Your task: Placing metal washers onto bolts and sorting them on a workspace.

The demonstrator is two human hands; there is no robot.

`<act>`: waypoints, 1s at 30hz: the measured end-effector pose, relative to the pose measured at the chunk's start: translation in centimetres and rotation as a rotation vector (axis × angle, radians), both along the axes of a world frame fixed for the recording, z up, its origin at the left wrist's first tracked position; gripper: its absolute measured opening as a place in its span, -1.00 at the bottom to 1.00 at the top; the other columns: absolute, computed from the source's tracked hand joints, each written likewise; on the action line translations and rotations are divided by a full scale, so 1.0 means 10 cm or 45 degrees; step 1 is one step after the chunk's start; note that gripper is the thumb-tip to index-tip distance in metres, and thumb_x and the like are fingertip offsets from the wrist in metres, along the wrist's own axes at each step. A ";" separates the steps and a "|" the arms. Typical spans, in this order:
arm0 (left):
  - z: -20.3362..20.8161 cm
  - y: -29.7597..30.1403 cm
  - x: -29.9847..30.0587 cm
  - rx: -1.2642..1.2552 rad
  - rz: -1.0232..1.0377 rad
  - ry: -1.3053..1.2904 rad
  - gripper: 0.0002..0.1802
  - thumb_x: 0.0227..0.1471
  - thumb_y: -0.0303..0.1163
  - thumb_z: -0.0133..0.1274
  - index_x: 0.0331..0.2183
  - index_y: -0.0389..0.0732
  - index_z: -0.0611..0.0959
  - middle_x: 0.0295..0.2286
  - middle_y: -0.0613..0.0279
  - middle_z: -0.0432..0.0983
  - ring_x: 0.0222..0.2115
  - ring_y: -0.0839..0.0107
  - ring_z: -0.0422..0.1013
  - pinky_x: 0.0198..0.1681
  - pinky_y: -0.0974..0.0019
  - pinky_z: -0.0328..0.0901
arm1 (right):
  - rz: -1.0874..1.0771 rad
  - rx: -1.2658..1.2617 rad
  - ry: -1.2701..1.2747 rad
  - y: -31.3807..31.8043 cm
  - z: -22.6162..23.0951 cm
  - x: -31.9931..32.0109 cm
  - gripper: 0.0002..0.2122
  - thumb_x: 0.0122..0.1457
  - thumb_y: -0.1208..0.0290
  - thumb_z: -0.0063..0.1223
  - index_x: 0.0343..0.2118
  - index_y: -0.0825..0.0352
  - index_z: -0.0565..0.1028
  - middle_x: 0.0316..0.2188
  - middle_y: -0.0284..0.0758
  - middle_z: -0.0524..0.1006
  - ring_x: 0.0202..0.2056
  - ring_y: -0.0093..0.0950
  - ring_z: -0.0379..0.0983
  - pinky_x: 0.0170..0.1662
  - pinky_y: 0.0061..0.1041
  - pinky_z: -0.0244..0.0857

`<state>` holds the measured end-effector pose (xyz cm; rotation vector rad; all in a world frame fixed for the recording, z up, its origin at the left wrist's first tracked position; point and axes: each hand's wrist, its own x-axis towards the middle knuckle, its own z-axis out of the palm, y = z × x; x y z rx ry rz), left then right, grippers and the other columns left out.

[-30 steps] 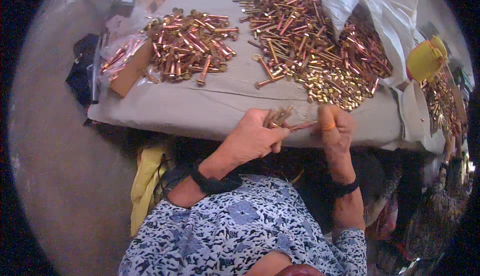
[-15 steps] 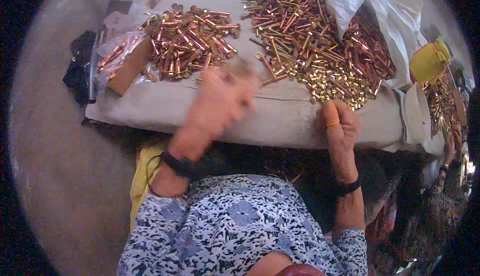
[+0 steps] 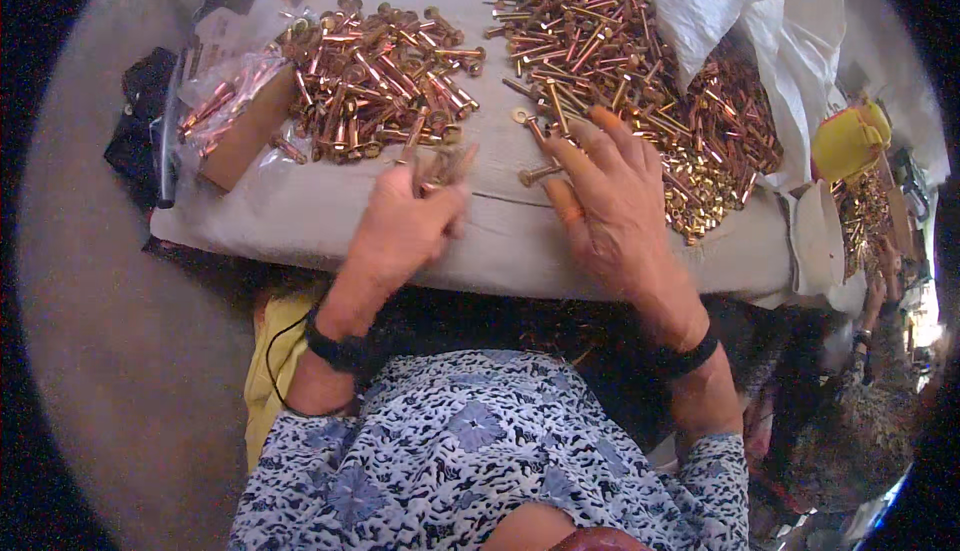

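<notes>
My left hand (image 3: 405,221) is closed around a few brassy bolts (image 3: 437,166), partly smeared by motion, just in front of the left heap of bolts with washers (image 3: 385,81). My right hand (image 3: 615,201), orange bands on its fingers, reaches with stretched fingers over the near edge of the larger bolt heap (image 3: 580,41). Beside its thumb lies a loose bolt (image 3: 540,173); a bolt with a washer (image 3: 522,116) lies just beyond. Small brassy nuts (image 3: 700,196) are piled right of this hand.
A cardboard box (image 3: 250,131) with plastic-wrapped bolts stands at the left table edge. White sacking (image 3: 710,11) covers part of the big heap. A yellow container (image 3: 850,141) stands at the right, near another person's hand (image 3: 885,261) and more fasteners.
My right hand has moved left and forward from the nut pile to the loose bolts, its fingers stretching out. My left hand has shifted slightly left and nearer to me.
</notes>
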<state>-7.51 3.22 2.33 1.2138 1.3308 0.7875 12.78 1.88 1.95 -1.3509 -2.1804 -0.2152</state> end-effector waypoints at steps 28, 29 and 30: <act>-0.13 -0.15 0.23 0.006 -0.196 -0.118 -0.84 -0.03 -0.41 -0.05 -0.56 -0.27 0.48 -0.73 0.31 0.40 -0.79 0.68 0.19 -0.77 0.54 0.07 | 0.299 -0.203 0.678 0.13 -0.23 -0.07 -0.85 -0.11 0.54 -0.01 -0.40 0.32 0.47 -0.53 -0.20 0.46 -0.41 -0.24 0.41 -0.34 -0.40 0.29; -0.11 -0.17 0.25 0.028 -0.230 -0.060 -0.85 -0.04 -0.41 -0.05 -0.56 -0.27 0.48 -0.73 0.32 0.40 -0.79 0.68 0.19 -0.77 0.54 0.07 | 0.280 -0.233 0.702 0.05 -0.22 -0.08 -0.85 -0.07 0.56 -0.02 -0.37 0.34 0.47 -0.51 -0.18 0.47 -0.42 -0.22 0.42 -0.32 -0.38 0.30; -0.10 -0.19 0.27 0.051 -0.262 -0.002 -0.85 -0.04 -0.41 -0.05 -0.56 -0.27 0.48 -0.73 0.32 0.40 -0.80 0.68 0.19 -0.77 0.54 0.07 | 0.253 -0.240 0.744 -0.01 -0.24 -0.07 -0.85 -0.06 0.55 -0.02 -0.37 0.34 0.47 -0.50 -0.18 0.47 -0.42 -0.23 0.42 -0.32 -0.38 0.31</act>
